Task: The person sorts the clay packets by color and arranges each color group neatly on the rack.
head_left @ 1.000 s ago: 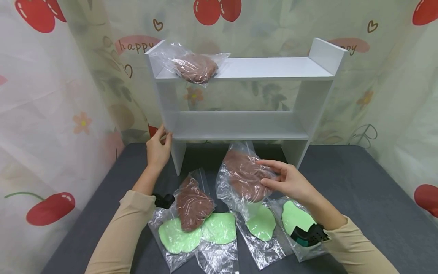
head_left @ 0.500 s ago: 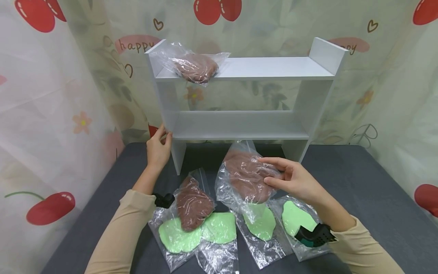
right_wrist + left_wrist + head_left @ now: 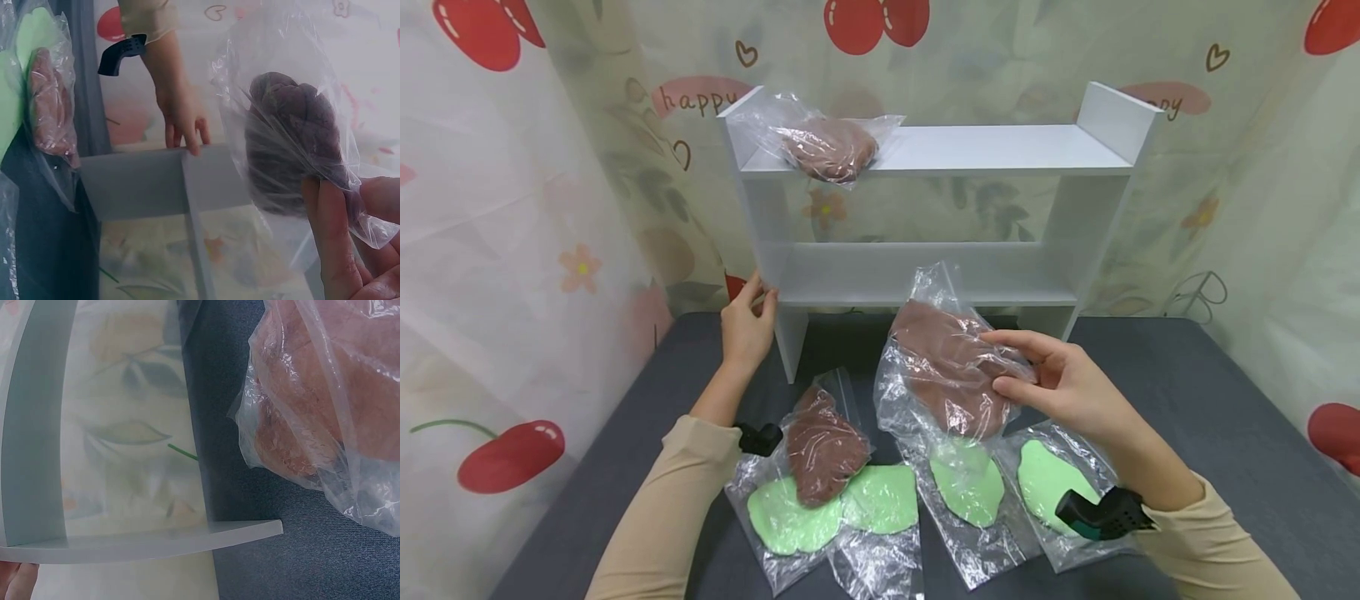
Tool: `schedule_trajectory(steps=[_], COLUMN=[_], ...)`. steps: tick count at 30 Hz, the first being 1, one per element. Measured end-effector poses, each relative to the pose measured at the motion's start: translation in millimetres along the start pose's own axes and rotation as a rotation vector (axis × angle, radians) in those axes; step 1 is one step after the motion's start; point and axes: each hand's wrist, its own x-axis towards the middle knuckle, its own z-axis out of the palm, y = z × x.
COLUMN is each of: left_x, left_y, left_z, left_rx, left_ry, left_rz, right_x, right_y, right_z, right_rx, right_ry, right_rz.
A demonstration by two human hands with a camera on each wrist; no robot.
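My right hand [image 3: 1067,379] pinches the right edge of a clear plastic bag [image 3: 943,358] between thumb and fingers. Inside is a flattish brown lump; the right wrist view shows rounded segments on the brown lump [image 3: 290,134]. The bag is raised in front of the white shelf [image 3: 917,292], overlapping its lower board in the head view. My left hand [image 3: 748,325] touches the outer face of the shelf's left side panel [image 3: 144,550] with its fingertips. Another bagged brown lump [image 3: 831,146] lies at the left end of the top board, jutting slightly over its front edge.
On the dark table [image 3: 1150,400], a bagged brown piece [image 3: 823,450] lies over a bag with light green shapes [image 3: 793,517]. Beside it are more bags with green shapes [image 3: 970,492]. A patterned curtain [image 3: 1262,167] stands close behind and beside the shelf.
My right hand has moved right with the bag, whose top now rises in front of the lower shelf board. My left hand stays at the side panel.
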Motion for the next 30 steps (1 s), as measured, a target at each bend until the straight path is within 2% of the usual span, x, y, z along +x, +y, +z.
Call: schedule_trajectory(steps=[9,17,30], left_x=[0.2,-0.2,0.4], left_y=[-0.3,0.4,-0.2], left_z=[0.4,0.2,0.3], left_rx=[0.001,0.005,0.003], left_ry=[-0.001,-0.002,0.007], left_rz=[-0.005,-0.011,-0.001], right_x=[6.6,14.9,30.7], right_y=[-21.4,-37.1,-56.0], right_z=[-3.3,-6.0,-17.5], right_rx=[-0.037,0.03,0.062], right_ry=[0.069,0.094,0.189], right_rz=[-0.104,-0.178,-0.216])
